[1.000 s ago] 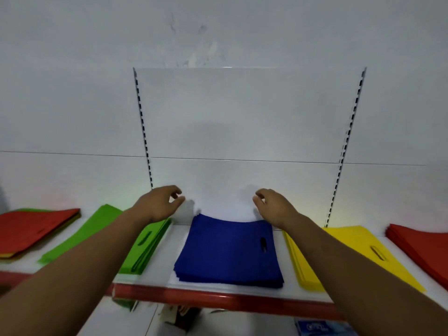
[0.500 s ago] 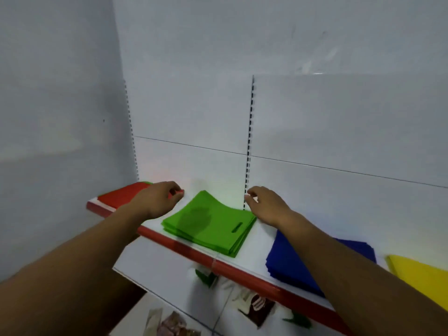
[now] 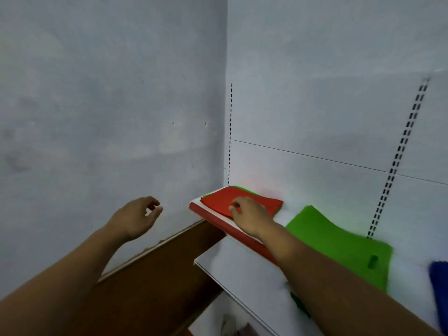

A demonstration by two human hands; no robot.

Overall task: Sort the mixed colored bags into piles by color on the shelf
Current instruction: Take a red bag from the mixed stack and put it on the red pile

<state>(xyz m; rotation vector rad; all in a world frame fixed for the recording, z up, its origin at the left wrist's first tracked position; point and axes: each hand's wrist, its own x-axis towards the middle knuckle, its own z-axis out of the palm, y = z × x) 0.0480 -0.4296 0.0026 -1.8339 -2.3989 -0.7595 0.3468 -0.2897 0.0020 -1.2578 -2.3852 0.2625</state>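
A mixed pile sits at the shelf's (image 3: 213,215) far left end, with a red bag (image 3: 263,202) on top and a green edge (image 3: 242,188) peeking out behind it. My right hand (image 3: 249,217) lies on the red bag's front part with its fingers curled down; whether they grip it is hidden. My left hand (image 3: 138,217) hovers in the air left of the shelf, loosely curled and holding nothing. A green pile (image 3: 339,241) lies to the right of the red bag. The blue pile (image 3: 440,287) shows at the right frame edge.
The side wall closes off the shelf's left end. A brown wooden board (image 3: 157,275) leans below my left arm. A lower white shelf (image 3: 242,265) juts out under the red-edged one. A slotted upright (image 3: 400,151) runs up the back panel.
The view has swung left from the blue pile, past the green pile, to the shelf's left end. My right hand now rests on the red bag; my left hand is off the shelf.
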